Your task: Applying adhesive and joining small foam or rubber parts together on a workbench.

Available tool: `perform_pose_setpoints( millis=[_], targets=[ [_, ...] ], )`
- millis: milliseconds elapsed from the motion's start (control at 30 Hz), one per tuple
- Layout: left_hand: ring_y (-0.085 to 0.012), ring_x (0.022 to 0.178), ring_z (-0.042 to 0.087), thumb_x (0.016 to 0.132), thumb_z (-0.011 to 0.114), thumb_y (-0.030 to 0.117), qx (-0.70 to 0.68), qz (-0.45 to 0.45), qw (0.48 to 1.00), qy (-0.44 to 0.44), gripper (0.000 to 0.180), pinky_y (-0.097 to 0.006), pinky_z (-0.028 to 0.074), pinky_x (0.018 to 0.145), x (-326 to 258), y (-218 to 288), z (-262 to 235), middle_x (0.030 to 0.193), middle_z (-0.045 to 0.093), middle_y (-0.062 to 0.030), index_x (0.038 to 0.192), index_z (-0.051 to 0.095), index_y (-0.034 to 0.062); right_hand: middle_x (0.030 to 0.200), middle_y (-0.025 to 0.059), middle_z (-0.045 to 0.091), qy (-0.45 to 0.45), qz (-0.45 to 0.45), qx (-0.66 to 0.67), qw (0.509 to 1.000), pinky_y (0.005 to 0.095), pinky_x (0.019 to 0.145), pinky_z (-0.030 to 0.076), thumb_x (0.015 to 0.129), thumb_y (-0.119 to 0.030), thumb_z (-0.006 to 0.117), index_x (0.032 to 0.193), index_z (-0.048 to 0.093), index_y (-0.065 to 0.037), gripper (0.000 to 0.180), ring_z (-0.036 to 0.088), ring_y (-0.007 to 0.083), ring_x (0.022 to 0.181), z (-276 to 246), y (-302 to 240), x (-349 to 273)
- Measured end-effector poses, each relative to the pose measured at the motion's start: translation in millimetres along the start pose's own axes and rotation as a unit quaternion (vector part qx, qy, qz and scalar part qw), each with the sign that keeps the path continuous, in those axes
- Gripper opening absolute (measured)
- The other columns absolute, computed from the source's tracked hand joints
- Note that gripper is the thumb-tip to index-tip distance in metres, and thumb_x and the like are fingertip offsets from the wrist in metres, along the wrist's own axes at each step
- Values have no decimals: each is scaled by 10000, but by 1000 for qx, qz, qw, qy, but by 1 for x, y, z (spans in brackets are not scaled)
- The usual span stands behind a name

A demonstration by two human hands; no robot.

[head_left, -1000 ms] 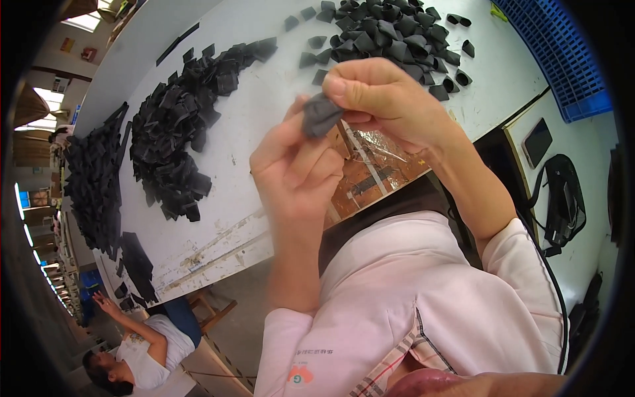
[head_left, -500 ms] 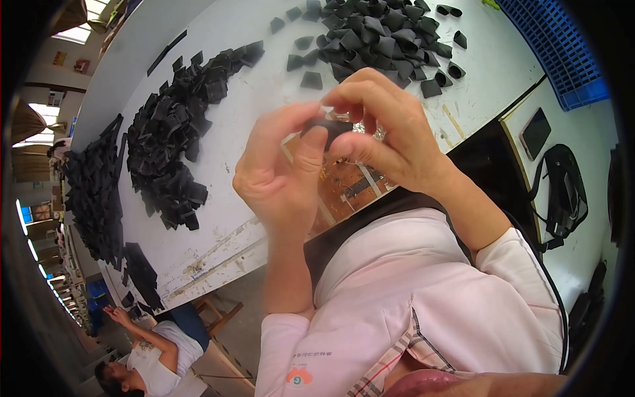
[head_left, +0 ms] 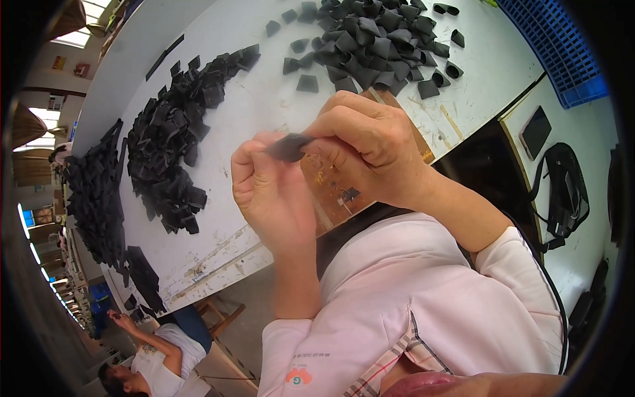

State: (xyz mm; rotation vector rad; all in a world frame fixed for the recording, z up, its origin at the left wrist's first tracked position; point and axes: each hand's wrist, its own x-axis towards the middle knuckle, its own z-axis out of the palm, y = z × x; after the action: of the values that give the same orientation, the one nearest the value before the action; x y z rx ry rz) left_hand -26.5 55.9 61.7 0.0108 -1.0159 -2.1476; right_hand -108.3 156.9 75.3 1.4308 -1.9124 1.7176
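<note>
Between my two hands is a small folded black piece [head_left: 289, 147], apparently fabric or thin foam. My left hand [head_left: 272, 182] pinches its left end, and my right hand [head_left: 370, 145] grips the right end with thumb and bent fingers. Both hands are raised above a brown wooden board [head_left: 338, 192] at the table's near edge. Beyond them lies a heap of similar folded black pieces [head_left: 378, 45], several showing open, tube-like ends. To the left is a long pile of flat black pieces [head_left: 173, 126] on the white table [head_left: 248, 112].
Black strips [head_left: 92, 192] are stacked along the table's far left side. On the right stand a blue plastic crate [head_left: 562, 49], a phone [head_left: 536, 132] and a black mesh bag [head_left: 565, 195]. A co-worker [head_left: 159, 357] sits at the lower left.
Both hands have turned and shifted slightly, the held piece moving left and down. My right fingers have curled closer around its end. More of the piece now shows between the hands.
</note>
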Motion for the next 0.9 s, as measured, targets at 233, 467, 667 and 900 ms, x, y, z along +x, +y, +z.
perform_pose_setpoints(
  millis=[233, 467, 667, 900],
  targets=[
    [-117, 780, 535, 847, 542, 72, 219, -10, 976, 20, 122, -233, 437, 725, 0, 2, 6, 916, 579, -91, 937, 557, -10, 690, 75, 540, 15, 9, -13, 1000, 242, 482, 404, 700, 7, 636, 772, 566, -6, 102, 516, 172, 560, 5, 7, -1],
    [-62, 595, 504, 818, 590, 71, 199, 20, 980, -11, 99, -174, 407, 560, -4, -5, -9, 689, 587, -40, 864, 588, -17, 637, 61, 489, -23, -19, -52, 998, 271, 437, 385, 705, -3, 622, 737, 547, -19, 84, 492, 194, 493, 4, -3, 8],
    [-43, 599, 495, 831, 584, 101, 215, 3, 977, 2, 119, -167, 401, 547, -7, -11, -16, 680, 585, -33, 800, 568, -13, 609, 71, 467, -42, -16, -107, 993, 246, 446, 368, 704, 4, 621, 725, 546, -6, 78, 467, 164, 487, 0, -7, 12],
    [-335, 878, 505, 742, 602, 160, 809, 27, 553, 197, 355, -396, 409, 777, -23, -20, -133, 941, 517, -189, 1036, 497, -9, 709, 26, 563, 194, 243, 94, 946, 165, 502, 355, 873, -198, 517, 989, 587, 35, 269, 462, 54, 566, -38, 17, 41]
  ],
)
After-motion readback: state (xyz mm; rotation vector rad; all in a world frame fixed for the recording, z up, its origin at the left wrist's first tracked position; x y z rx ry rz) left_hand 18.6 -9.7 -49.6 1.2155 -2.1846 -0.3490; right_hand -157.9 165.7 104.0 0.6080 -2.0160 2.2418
